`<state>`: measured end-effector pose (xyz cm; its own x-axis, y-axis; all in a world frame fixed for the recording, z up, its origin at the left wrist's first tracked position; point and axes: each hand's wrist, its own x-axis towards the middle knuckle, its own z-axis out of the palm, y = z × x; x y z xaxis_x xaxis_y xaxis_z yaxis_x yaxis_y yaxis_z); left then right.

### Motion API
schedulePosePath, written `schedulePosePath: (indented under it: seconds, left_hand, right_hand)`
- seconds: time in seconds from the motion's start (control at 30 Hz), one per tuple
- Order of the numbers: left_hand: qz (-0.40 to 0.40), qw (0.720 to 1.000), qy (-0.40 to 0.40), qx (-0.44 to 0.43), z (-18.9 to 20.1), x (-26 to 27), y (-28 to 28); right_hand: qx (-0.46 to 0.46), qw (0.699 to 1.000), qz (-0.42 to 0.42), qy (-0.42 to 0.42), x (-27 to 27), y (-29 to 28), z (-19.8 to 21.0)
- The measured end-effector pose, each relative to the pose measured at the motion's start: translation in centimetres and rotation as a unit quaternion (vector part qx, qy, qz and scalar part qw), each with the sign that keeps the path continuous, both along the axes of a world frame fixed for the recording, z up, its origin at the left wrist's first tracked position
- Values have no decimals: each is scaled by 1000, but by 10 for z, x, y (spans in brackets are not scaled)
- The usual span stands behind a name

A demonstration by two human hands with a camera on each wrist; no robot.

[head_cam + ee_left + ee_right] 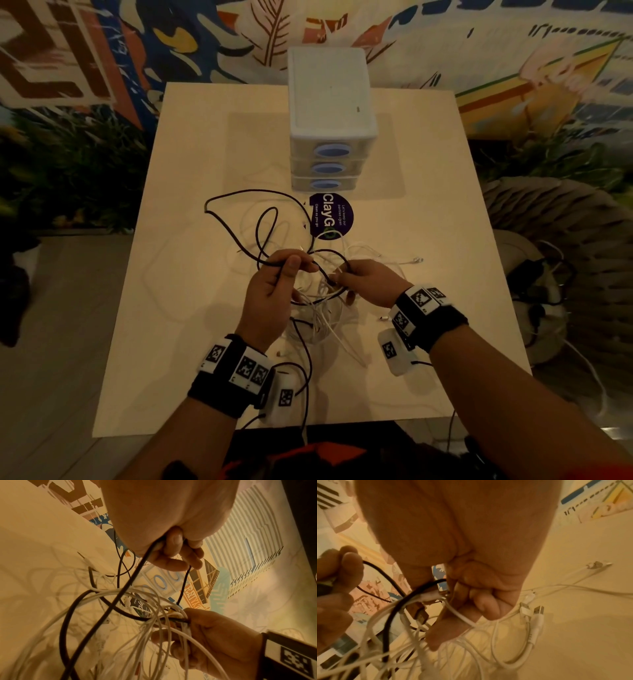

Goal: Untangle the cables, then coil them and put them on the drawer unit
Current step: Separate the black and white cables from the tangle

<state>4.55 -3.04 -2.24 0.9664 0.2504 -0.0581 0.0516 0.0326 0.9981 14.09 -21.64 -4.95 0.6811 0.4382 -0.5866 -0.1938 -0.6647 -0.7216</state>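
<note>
A tangle of black and white cables (315, 301) hangs above the middle of the table between my hands. My left hand (279, 284) pinches a black cable (239, 236) whose loops trail away over the table to the far left. In the left wrist view its fingers (178, 555) curl round that black cable (120, 599). My right hand (366, 279) grips the knot of white cables (462, 616) and a black one (392, 612) in its curled fingers (481, 601). The white drawer unit (330, 92) stands at the table's far side with nothing on its top.
A round dark sticker (331, 217) lies on the table (191, 342) just before the drawer unit. Loose white plugs (416, 260) lie to the right of my hands. A wicker basket and more cords (544, 284) sit on the floor to the right.
</note>
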Motion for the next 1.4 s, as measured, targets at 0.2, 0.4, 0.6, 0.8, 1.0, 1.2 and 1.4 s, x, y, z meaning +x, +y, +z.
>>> schedulePosePath:
  seconds: [0.2, 0.4, 0.6, 0.8, 1.0, 1.2, 1.4]
  left_hand:
    - [-28, 999, 1, 46, -2, -3, 4]
    - [4, 999, 7, 43, -4, -7, 8]
    - [34, 998, 2, 51, -4, -7, 10]
    - [49, 997, -26, 44, 8, -7, 10]
    - [134, 990, -34, 8, 12, -10, 18]
    - [148, 989, -15, 19, 19, -15, 28]
    - [74, 996, -17, 41, 26, -18, 21]
  right_hand:
    - [-20, 999, 34, -24, 1, -4, -11]
    - [14, 998, -4, -64, -3, -6, -13]
    - [37, 997, -24, -59, -3, -7, -16]
    - [-20, 995, -44, -86, -3, -8, -15]
    - [-90, 986, -72, -116, 3, -20, -22]
    - [-114, 973, -45, -195, 4, -26, -15]
    - [17, 955, 20, -295, -7, 6, 41]
